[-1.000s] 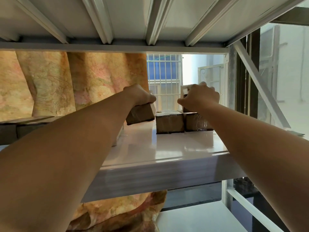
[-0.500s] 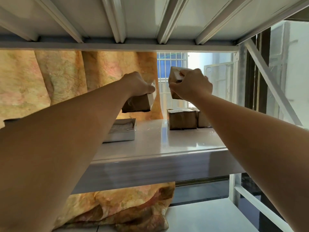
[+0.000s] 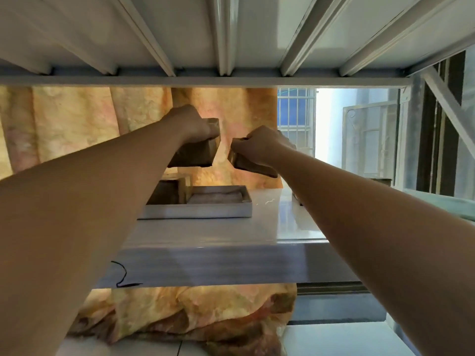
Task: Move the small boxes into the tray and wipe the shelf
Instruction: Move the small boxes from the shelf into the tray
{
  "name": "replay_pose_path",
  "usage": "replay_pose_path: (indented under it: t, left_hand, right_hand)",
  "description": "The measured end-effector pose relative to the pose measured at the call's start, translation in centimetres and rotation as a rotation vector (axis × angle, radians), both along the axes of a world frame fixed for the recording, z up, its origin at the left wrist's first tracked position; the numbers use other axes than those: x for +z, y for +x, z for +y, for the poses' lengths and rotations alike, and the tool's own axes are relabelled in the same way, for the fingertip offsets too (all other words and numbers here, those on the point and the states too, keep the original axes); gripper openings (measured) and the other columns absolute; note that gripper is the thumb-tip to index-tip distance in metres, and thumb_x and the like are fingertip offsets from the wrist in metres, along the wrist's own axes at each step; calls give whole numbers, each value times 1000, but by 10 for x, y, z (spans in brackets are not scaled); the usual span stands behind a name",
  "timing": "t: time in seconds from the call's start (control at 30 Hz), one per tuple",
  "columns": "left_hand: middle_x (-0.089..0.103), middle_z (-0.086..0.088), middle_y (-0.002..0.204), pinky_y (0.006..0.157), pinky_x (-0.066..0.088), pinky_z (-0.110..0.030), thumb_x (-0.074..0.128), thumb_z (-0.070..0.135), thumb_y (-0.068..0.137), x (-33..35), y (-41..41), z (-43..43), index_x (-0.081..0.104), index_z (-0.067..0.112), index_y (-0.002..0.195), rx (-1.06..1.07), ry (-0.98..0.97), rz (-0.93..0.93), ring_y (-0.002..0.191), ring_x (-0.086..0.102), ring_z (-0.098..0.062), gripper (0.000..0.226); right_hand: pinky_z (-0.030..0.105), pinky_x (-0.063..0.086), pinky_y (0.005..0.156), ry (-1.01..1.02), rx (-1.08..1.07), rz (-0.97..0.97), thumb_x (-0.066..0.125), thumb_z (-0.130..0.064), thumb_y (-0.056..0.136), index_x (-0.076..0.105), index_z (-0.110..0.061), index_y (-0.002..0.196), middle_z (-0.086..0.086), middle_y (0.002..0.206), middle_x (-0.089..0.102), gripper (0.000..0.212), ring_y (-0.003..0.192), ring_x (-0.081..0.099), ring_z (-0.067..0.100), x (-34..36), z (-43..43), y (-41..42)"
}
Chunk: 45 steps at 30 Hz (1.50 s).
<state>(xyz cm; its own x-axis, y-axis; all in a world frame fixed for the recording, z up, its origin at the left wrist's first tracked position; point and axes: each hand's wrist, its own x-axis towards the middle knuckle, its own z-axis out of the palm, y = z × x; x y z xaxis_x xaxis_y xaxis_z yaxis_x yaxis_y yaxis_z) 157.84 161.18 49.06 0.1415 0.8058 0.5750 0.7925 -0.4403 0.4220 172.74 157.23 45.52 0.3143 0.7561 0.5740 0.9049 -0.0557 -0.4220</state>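
My left hand [image 3: 189, 124] grips a small brown cardboard box [image 3: 196, 154] from above, holding it in the air over the left part of a shallow grey tray [image 3: 205, 213]. My right hand [image 3: 259, 145] holds a second small brown box [image 3: 246, 163], also raised, just right of the first and above the tray's right end. The tray sits on the glossy white shelf [image 3: 257, 232]. One brown box [image 3: 171, 191] stands inside the tray at its left, partly hidden by my left forearm. Another box at the shelf's right is mostly hidden behind my right arm.
The underside of the upper shelf [image 3: 231, 34] with metal ribs hangs close above my hands. A yellow-orange patterned curtain [image 3: 77, 119] hangs behind the shelf and bunches on the floor below. A metal upright and diagonal brace [image 3: 447, 104] stand at the right. A barred window [image 3: 295, 116] is behind.
Both hands have carried their boxes leftward from the shelf's right side to above the tray. The view has shifted left, so the tray is now central.
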Motion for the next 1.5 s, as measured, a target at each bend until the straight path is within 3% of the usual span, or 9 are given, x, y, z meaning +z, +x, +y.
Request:
replay_pose_path:
  t: [0.3, 0.43, 0.6, 0.73, 1.0, 1.07, 1.2, 1.33, 1.5]
  left_hand:
    - [58, -17, 118, 71, 42, -33, 62, 50, 80, 2, -49, 10, 53, 5, 124, 85, -20, 54, 98, 56, -32, 63]
    - [59, -17, 114, 71, 44, -33, 63, 50, 78, 4, -67, 16, 55, 4, 120, 93, -41, 38, 89, 54, -30, 63]
    - [58, -16, 105, 67, 40, -32, 63, 50, 79, 3, -85, 23, 54, 3, 118, 137, -28, 69, 87, 54, -29, 62]
    - [54, -14, 98, 63, 37, -32, 63, 49, 79, -1, -96, 30, 55, 2, 115, 158, -47, 90, 85, 53, -29, 60]
    - [53, -13, 96, 63, 39, -31, 63, 48, 79, -9, -104, 39, 53, 2, 116, 153, -58, 102, 85, 53, -27, 60]
    - [53, -12, 95, 60, 38, -29, 63, 49, 79, -9, -107, 41, 53, 1, 116, 159, -59, 110, 85, 53, -27, 61]
    - [52, -9, 86, 50, 32, -27, 62, 49, 79, -8, -111, 41, 54, 1, 112, 169, -61, 138, 82, 52, -25, 58]
    - [53, -10, 90, 52, 34, -27, 62, 49, 79, -7, -115, 43, 54, 2, 110, 188, -55, 153, 82, 53, -25, 56]
    - [55, -12, 96, 59, 37, -29, 61, 53, 79, -8, -121, 47, 56, 1, 114, 198, -73, 192, 85, 54, -25, 63]
  right_hand:
    - [32, 47, 73, -172, 70, -98, 55, -55, 79, 53, -19, 94, 4, 102, 62, 39, 90, 59, 23, -20, 19, -65]
    - [32, 43, 68, -211, 54, -96, 54, -53, 82, 56, -18, 113, 6, 112, 57, 47, 89, 54, 25, -26, 23, -84]
    - [37, 44, 78, -221, 0, -149, 41, -61, 85, 55, -16, 120, 10, 128, 52, 59, 109, 55, 33, -35, 29, -91]
    - [37, 46, 82, -235, 1, -148, 31, -63, 88, 57, -13, 117, 12, 124, 56, 63, 105, 57, 31, -41, 27, -87]
    - [34, 41, 69, -193, 36, -78, 33, -58, 92, 54, -12, 89, 8, 97, 62, 51, 85, 58, 26, -46, 34, -80]
    - [34, 43, 70, -167, 44, -42, 32, -60, 92, 54, -12, 87, 10, 99, 63, 54, 90, 59, 27, -46, 35, -77]
    - [42, 40, 89, -176, 10, -85, 21, -70, 89, 53, -10, 81, 17, 114, 61, 68, 121, 46, 37, -47, 38, -73]
    - [45, 37, 96, -181, 4, -152, 13, -74, 86, 45, -14, 64, 19, 108, 63, 71, 119, 48, 39, -51, 47, -71]
    - [50, 38, 100, -124, 62, -223, 15, -68, 89, 51, -15, 78, 14, 103, 64, 65, 118, 48, 37, -53, 53, -72]
